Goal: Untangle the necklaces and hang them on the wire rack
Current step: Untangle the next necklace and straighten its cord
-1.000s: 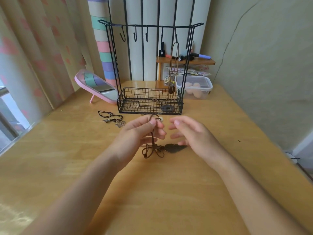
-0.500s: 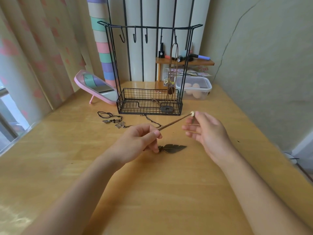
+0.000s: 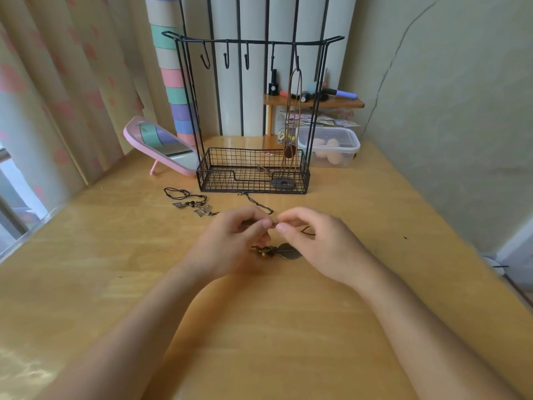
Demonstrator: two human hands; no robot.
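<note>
Now untangling: cord pinched in both hands

Table [image 3: 389, 232]: broad bare wood round the hands, side edges well off. Rack [image 3: 253, 41] behind, one necklace [image 3: 296, 111] hung at its right end, other hooks [image 3: 226, 57] free. Left hand [image 3: 230, 243] and right hand [image 3: 320, 243], fingers curled, pinching one cord [image 3: 275, 224] tip to tip; feather [image 3: 288, 251] lying beneath. Next, likely: tease loop open, lift to a hook.

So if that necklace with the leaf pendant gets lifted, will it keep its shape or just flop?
Probably flop: its cord curves loosely across the table, and the hung necklace on the rack hangs straight down. The pendant would likely dangle and swing. It seems light, since the left hand and right hand pinch it with fingertips only.
</note>
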